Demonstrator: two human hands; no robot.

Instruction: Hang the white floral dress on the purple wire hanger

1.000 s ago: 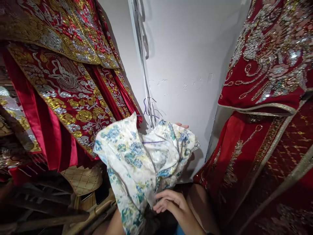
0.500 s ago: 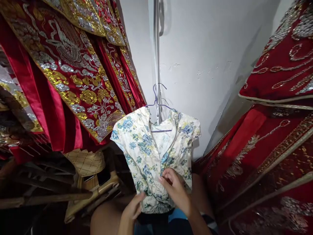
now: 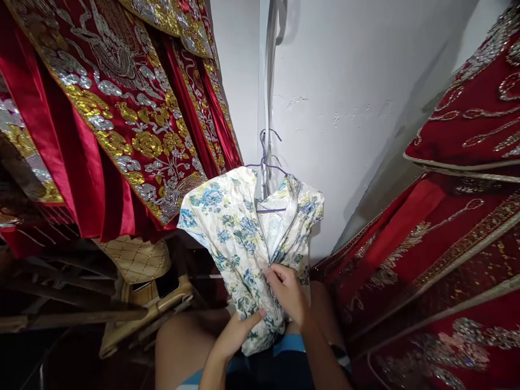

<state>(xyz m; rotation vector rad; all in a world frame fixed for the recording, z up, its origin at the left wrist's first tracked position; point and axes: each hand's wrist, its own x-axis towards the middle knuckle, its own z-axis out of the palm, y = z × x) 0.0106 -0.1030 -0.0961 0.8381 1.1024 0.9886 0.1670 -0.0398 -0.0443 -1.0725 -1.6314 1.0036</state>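
Note:
A white short-sleeved blouse (image 3: 231, 233) with blue and green flowers hangs on a purple wire hanger (image 3: 263, 163) in front of me. Its neckline falls open in a V. My right hand (image 3: 289, 290) pinches the front edge at the bottom of that V. Lower down, my left hand (image 3: 239, 331) grips the left side near the hem, with the thumb on top and the other fingers hidden behind the cloth. Between the two hands the fabric is bunched and creased.
Red gowns with gold and silver embroidery hang at left (image 3: 154, 141) and red beaded garments (image 3: 455, 216) at right. A white strip (image 3: 266, 81) runs down the wall (image 3: 345, 70) behind the hanger. A bamboo chair (image 3: 150, 314) with a dark phone (image 3: 167, 283) stands lower left.
My left hand has moved right and closed on the blouse's lower side. My right hand has closed on the front edge, and the blouse is pulled narrower and twisted.

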